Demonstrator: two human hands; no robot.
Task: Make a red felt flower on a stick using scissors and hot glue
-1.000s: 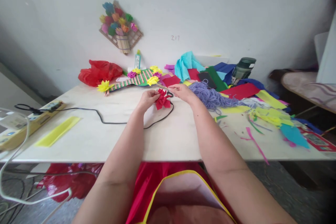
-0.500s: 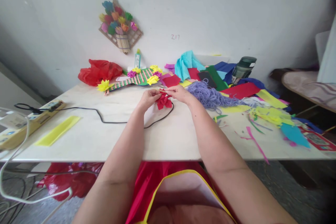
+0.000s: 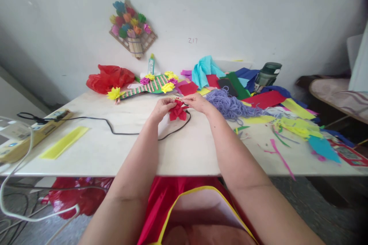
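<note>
A red paper flower [image 3: 178,111] with several folded petals is held over the middle of the table. My left hand [image 3: 163,108] is closed, its thumb and fingers pinching the flower's upper left edge. Close by on the right, my right hand [image 3: 196,102] is closed in a pinch at the flower's top. A thin pale sliver shows at its fingertips, too small to name. A black cable [image 3: 123,134] runs over the table and curves up beneath the right hand; its end is hidden there.
Behind the hands lies a striped green panel [image 3: 146,88] with yellow and purple paper flowers. Purple yarn [image 3: 224,103], coloured paper scraps and a dark bottle [image 3: 268,73] fill the right side. A yellow strip [image 3: 64,142] and a power strip [image 3: 37,134] lie left; a red bag [image 3: 110,79] sits behind.
The red flower has turned slightly and shifted a little left and down between my hands. Both hands stay in nearly the same place.
</note>
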